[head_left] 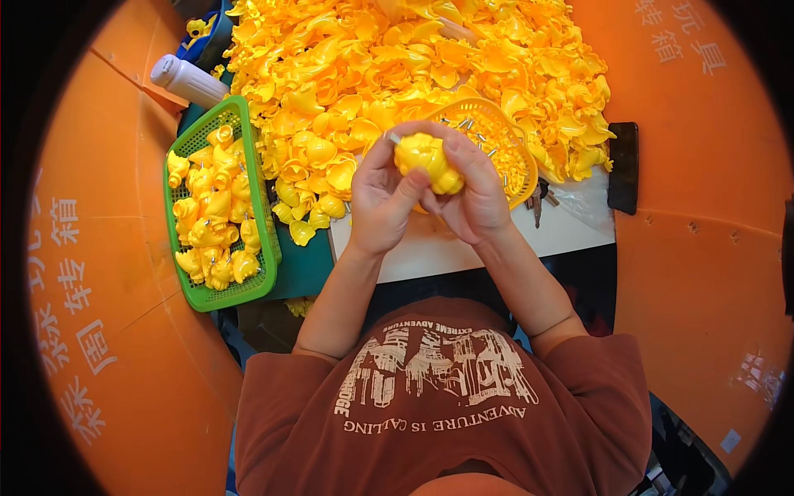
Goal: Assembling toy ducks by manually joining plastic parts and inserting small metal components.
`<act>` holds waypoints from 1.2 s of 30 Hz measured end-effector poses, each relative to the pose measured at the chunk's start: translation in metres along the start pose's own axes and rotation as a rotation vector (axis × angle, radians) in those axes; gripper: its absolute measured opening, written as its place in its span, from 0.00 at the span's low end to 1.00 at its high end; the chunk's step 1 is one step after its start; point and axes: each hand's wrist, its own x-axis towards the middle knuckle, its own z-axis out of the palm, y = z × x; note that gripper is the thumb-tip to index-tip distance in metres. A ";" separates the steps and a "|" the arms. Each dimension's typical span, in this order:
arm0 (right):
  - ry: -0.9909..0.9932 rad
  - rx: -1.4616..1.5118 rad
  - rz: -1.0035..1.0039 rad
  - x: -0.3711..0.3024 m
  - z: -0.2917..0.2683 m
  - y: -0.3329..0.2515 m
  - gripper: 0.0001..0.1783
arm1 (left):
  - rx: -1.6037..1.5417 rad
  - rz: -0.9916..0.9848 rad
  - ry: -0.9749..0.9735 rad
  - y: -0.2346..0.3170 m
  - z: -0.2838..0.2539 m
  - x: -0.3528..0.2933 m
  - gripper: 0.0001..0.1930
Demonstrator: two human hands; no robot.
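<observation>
Between both hands I hold a glossy yellow plastic toy figure [430, 161], rounded and lumpy, with a small pale or metal tip at its upper left. My left hand [385, 194] is closed on its left side, the thumb pressed across its front. My right hand [473, 186] wraps its right side, fingers curled around the edge. Just behind the hands sits a round yellow basket [523, 140] holding small yellow pieces and several short metal pins. At the left, a green basket [266, 240] contains several similar yellow figures [217, 211].
A large heap of loose yellow shell pieces [397, 66] covers the far table. Under my hands lies a white board [438, 258]. A white bottle [188, 78] lies behind the green basket, near a blue container [217, 37]. Orange panels [695, 165] flank both sides.
</observation>
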 end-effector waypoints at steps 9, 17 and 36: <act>-0.074 -0.125 0.036 0.001 -0.013 -0.005 0.18 | 0.235 0.276 -0.060 0.001 0.000 0.002 0.29; -0.012 -0.013 0.300 0.000 0.000 -0.015 0.18 | 0.090 0.067 -0.258 0.018 -0.019 0.007 0.21; -0.078 -0.810 -0.323 0.000 0.004 0.008 0.20 | -0.512 0.057 -0.087 -0.003 -0.018 0.003 0.14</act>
